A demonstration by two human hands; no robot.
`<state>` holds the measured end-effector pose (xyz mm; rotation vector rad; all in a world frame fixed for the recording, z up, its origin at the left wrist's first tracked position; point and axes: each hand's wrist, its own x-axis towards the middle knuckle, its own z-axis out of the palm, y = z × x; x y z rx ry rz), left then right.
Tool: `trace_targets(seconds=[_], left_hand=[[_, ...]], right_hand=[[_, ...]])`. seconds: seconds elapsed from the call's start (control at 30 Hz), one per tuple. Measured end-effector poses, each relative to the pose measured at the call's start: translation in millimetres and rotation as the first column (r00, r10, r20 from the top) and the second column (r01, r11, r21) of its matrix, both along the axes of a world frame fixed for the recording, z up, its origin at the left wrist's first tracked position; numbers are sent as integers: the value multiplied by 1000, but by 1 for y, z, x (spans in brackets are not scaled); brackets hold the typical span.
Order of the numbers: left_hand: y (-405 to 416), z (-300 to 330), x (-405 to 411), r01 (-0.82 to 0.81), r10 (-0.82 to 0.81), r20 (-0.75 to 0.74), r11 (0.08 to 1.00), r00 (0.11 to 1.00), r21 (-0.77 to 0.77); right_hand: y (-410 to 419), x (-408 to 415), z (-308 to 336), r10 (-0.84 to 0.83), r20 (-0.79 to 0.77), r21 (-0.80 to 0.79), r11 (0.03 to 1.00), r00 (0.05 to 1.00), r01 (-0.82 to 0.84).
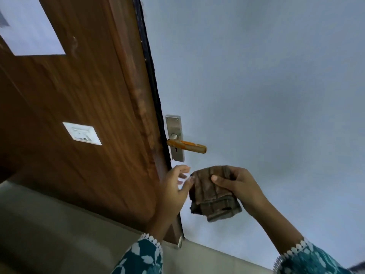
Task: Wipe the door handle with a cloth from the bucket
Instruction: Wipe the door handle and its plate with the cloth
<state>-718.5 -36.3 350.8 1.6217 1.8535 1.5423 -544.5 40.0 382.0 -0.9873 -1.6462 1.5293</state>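
The door handle (187,145) is a lever smeared with orange, set on a silver plate (174,127) on the pale blue door (256,86). Just below it my right hand (241,186) is shut on a folded brown checked cloth (213,194), thumb on top. My left hand (176,184) is open beside the cloth's left edge, fingers spread, fingertips close to it; I cannot tell if they touch. The bucket is out of view.
A brown wooden panel (79,105) with a dark edge strip stands left of the door. It carries a white switch plate (82,133) and a white paper (29,26). A grey floor (59,234) runs below.
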Motion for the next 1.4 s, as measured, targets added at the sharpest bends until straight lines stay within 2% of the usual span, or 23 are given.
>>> trace_targets(seconds=[0.07,0.13,0.2,0.27,0.3,0.37,0.4,0.47,0.5,0.53,0.6,0.67,0.73,0.77,0.83,0.97,1.07,1.2,1.4], left_hand=[[5,12,-29,-111,138,-131,975,982,195],[12,20,-63,-162,240,-191,923,952,349],[21,28,-93,-161,263,-191,890,946,427],[31,31,-118,-126,251,-217,876,943,465],[36,32,-128,-97,237,-241,872,941,480],[49,36,-144,-39,195,-264,866,945,499],[55,38,-151,-24,182,-265,862,947,506],[68,40,-161,-21,178,-257,856,950,516],[73,41,-164,-24,182,-258,856,949,517],[77,42,-167,-28,192,-270,857,944,515],[86,43,-170,-40,229,-319,862,920,505],[99,45,-171,-55,274,-361,857,892,513],[112,43,-171,-75,319,-394,849,862,523],[117,41,-171,-87,342,-408,845,847,528],[125,37,-173,-104,380,-427,833,821,543],[128,33,-172,-130,448,-438,799,779,587],[130,32,-172,-140,477,-436,781,763,609],[130,33,-171,-136,479,-439,778,760,613],[129,33,-170,-134,470,-427,778,773,614]], right_hand=[[3,-11,9,-130,14,94,987,991,128],[3,-20,17,-239,-62,115,963,969,245],[3,-26,23,-250,-231,-75,968,940,239],[0,-35,25,-196,-386,-364,930,902,47],[-3,-40,23,-189,-407,-458,889,893,-21],[-9,-51,15,-192,-377,-507,862,906,-28],[-11,-56,10,-217,-347,-491,871,912,20],[-14,-65,7,-306,-311,-375,909,900,180],[-15,-68,11,-349,-298,-255,926,888,279],[-16,-71,17,-398,-259,-68,917,880,394],[-16,-87,36,-483,-136,377,782,865,496],[-5,-113,46,-531,24,726,592,847,350],[13,-141,39,-602,219,912,407,768,59],[22,-152,28,-630,295,938,335,719,-91],[32,-165,6,-644,405,914,295,649,-278],[34,-170,-6,-659,488,871,322,573,-371],[37,-179,-4,-665,605,791,440,438,-425],[35,-188,-8,-686,577,815,446,443,-371],[47,-192,-19,-759,313,949,262,570,-173]])
